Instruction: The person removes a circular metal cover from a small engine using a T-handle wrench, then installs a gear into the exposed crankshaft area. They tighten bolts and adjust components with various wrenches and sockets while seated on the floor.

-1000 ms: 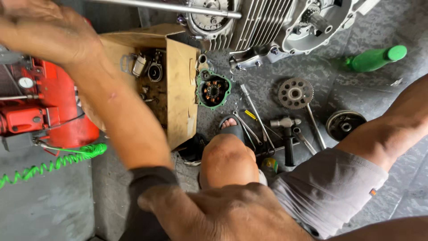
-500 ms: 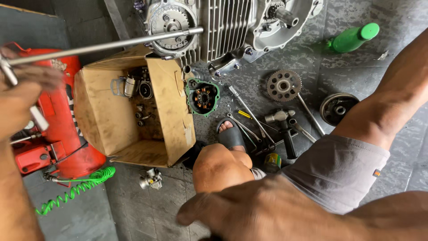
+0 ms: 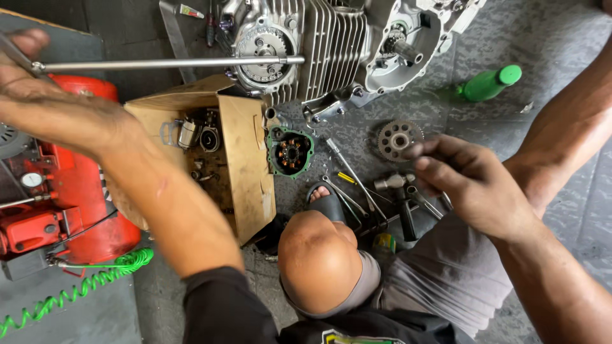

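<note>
Head view: you squat over a grey, mottled concrete floor [image 3: 548, 38] strewn with parts. Your left hand [image 3: 57, 108] is blurred; its fingers wrap the handle end of a long steel rod [image 3: 166, 63], which runs level to the toothed sprocket on the finned aluminium engine [image 3: 331, 44]. The rod's handle is cut off at the left edge. Your right hand [image 3: 468, 185] hovers above the loose tools [image 3: 382, 191], fingers narrowly pinched; whether they hold anything cannot be told. A round gear [image 3: 398, 139] lies just beside it. An open cardboard box [image 3: 245, 159] holds small metal parts. A red compressor [image 3: 76, 191] and a coiled green hose [image 3: 89, 286] sit left; a green bottle [image 3: 488, 83] lies right.
</note>
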